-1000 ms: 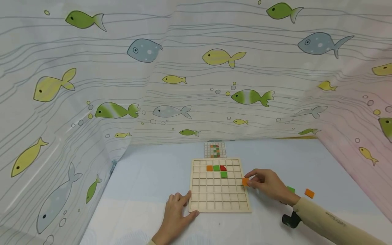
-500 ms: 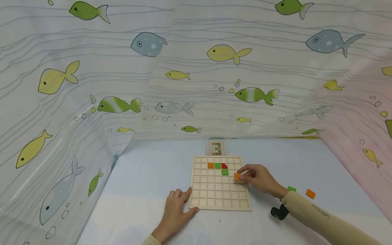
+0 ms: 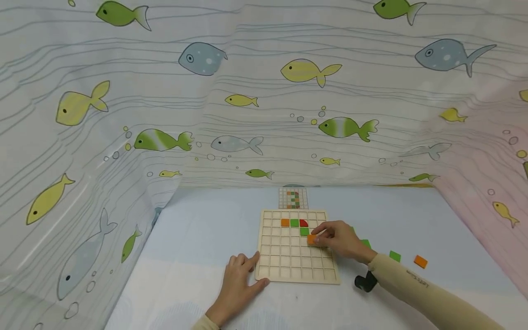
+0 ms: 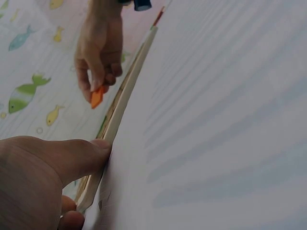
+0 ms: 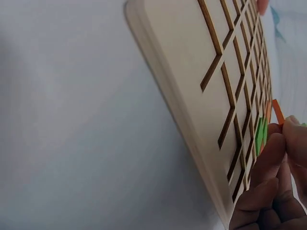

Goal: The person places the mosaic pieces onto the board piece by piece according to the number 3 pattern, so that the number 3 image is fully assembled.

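Gliding leftward, the right hand (image 3: 338,239) is carrying an orange square tile (image 3: 311,239) in from the right edge of the wooden grid board (image 3: 274,263), where it was hanging a second ago. Now it's hovering by the lower right of a seated green tile (image 3: 304,231), below the red quarter-round (image 3: 304,223). Thumb and forefinger are pinching it, those fingers squeezing down to its thickness and covering part of it; the left wrist view is showing a gap beneath, but which cell it's over is hard to make out. At the near left corner, the left hand (image 3: 237,279) is bracing the board, thumb pressing the front edge, forefinger meeting the left edge, a wide gap between them; its other fingers are getting partly cut off in the left wrist view. Loose green tiles (image 3: 394,255) are emerging beside the right sleeve (image 3: 420,286), two partly hidden behind that hand, while a loose orange tile (image 3: 420,261) is lying fully visible farther right. A printed pattern card (image 3: 293,198) is sitting close against the far edge. Plain cells are stretching across the lower rows, and pale worktop (image 3: 198,238) is spreading leftward toward the fish-print cloth (image 3: 95,151).
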